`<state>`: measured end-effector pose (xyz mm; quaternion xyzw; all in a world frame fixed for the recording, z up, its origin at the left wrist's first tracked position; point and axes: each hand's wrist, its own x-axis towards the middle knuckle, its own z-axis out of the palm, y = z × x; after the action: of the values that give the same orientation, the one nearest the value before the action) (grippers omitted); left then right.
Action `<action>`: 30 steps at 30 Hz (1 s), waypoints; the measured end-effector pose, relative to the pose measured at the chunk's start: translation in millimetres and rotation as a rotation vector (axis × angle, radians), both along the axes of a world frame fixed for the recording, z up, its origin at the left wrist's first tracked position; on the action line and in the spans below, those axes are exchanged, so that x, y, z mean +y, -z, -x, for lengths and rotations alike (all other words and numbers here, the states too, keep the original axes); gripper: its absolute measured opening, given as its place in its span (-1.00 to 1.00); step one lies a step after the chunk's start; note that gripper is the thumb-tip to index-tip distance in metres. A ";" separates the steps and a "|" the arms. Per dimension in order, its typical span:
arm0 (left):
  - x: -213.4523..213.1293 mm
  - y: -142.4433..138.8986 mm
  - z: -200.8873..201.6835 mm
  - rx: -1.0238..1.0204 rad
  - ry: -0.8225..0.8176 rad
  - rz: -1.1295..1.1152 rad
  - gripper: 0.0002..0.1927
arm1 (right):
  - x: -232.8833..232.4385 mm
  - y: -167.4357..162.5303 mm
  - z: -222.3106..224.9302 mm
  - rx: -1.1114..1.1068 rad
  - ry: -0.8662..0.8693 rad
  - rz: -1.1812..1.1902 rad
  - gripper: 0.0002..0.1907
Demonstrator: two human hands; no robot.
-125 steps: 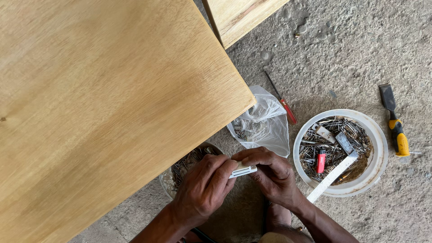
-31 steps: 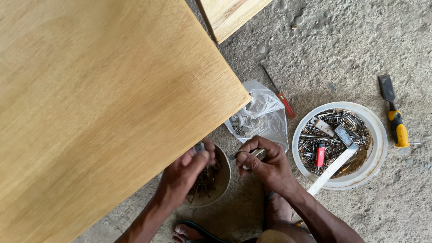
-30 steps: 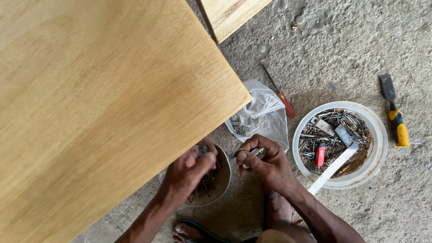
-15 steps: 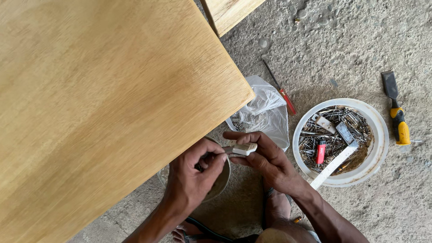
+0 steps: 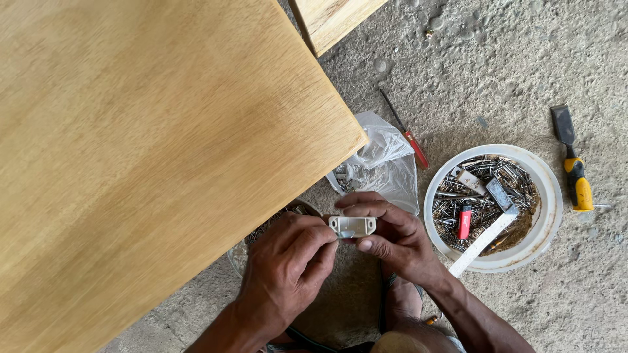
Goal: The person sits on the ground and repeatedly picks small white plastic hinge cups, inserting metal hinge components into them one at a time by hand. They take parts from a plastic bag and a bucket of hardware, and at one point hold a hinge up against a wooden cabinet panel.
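My right hand [image 5: 391, 236] pinches a small white plastic catch [image 5: 353, 225] with mounting ears, held level between thumb and fingers. My left hand [image 5: 288, 261] meets it from the left, its fingertips closed on a small screw at the catch's left end. Both hands hover just off the near corner of a large light wooden board [image 5: 150, 144]. Under my left hand, a round dish of small fasteners [image 5: 288, 212] is mostly hidden.
A white bowl [image 5: 546, 196] full of nails and screws holds a red lighter and a white strip. A clear plastic bag [image 5: 383, 163], a red-handled screwdriver [image 5: 409, 134] and a yellow-handled chisel [image 5: 572, 170] lie on the rough concrete floor. A second plank [image 5: 333, 16] lies at the top.
My left hand left the dish of fasteners and came up to the white catch. My right hand turned the catch level and raised it slightly.
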<state>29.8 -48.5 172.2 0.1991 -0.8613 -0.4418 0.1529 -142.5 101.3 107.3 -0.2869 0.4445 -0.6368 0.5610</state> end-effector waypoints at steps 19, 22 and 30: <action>1.2 -7.4 4.7 0.016 0.039 0.250 -0.86 | 1.7 18.8 -15.0 -0.079 0.094 0.032 -0.69; 0.6 -5.4 2.9 -0.050 0.064 0.303 -0.82 | 2.6 21.9 -15.3 -0.088 0.075 0.035 -0.67; 8.1 11.0 0.7 -0.223 0.109 0.339 -0.90 | 3.8 27.8 -24.1 0.030 0.085 -0.016 -0.66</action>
<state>29.1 -40.4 161.1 0.1711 -0.9444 -0.2734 0.0638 -118.5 105.1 79.6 -0.2727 0.4695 -0.6521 0.5291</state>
